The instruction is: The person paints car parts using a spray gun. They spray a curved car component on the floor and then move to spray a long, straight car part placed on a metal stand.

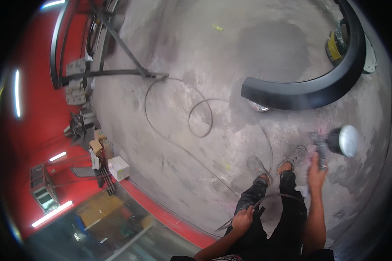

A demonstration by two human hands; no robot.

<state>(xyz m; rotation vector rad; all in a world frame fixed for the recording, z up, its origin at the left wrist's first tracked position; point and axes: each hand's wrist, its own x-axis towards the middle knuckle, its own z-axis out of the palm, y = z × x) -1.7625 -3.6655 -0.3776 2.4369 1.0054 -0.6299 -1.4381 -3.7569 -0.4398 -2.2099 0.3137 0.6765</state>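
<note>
My right hand (pixel 316 175) is wrapped round the handle of a spray gun (pixel 320 150), held out over the floor at the right. A dark cup with a pale round lid (pixel 349 140) sticks out from the gun's right side. My left hand (pixel 243 219) is closed on a thin dark air hose (pixel 276 195) in front of my thighs. From there the hose arcs across toward my right wrist. Beyond the gun, apart from it, a curved black wheel-arch trim (pixel 307 93) is raised off the floor on supports that it partly hides.
Hose loops (pixel 211 114) lie on the stained concrete floor (pixel 178 48), running close to my feet (pixel 259 169). A yellow-and-dark bucket (pixel 334 47) stands by the trim's far end. At the left are a dark metal frame (pixel 104 73), a white box (pixel 118 168) and a red wall (pixel 30 126).
</note>
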